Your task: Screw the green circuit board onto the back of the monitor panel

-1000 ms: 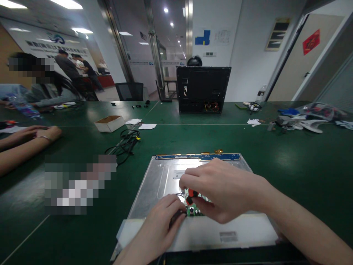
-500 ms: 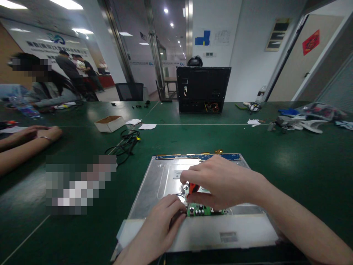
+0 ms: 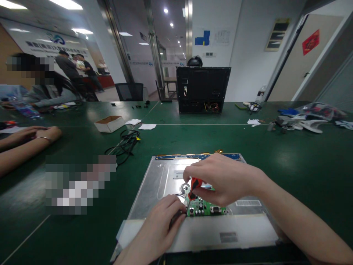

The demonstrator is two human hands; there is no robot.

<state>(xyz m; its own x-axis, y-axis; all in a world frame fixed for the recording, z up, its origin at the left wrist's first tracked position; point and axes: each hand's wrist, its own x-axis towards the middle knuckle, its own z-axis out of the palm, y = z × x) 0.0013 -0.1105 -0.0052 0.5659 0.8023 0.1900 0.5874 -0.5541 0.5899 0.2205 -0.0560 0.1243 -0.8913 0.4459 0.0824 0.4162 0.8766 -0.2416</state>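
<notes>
The right hand [image 3: 217, 180] pinches a red-and-black tool [image 3: 196, 183], probably a screwdriver, between thumb and bent fingers. The tool points down toward the left part of a green circuit board [image 3: 204, 212], but its tip is too small to see clearly. The left hand [image 3: 168, 213] has its fingers curled, with the fingertips at the left edge of this board; whether they pinch something or only press, one cannot tell.

The board lies on the flat metal panel [image 3: 149, 187], near the white strip [image 3: 201, 232] along its close side. The step in hand seems to be work with the tool at the board's left corner (the direction of turning, if any, is not visible). The next move, by this judgement, calls for a tool kept in line and a left hand which steadies the board without pressing on its small parts.

Farther out, a blue strip board [image 3: 171, 157] runs along the panel's far edge. On the green desk [image 3: 289, 184], black cables [image 3: 128, 141] lie to the left, and a black housing [image 3: 203, 86] stands well beyond.
</notes>
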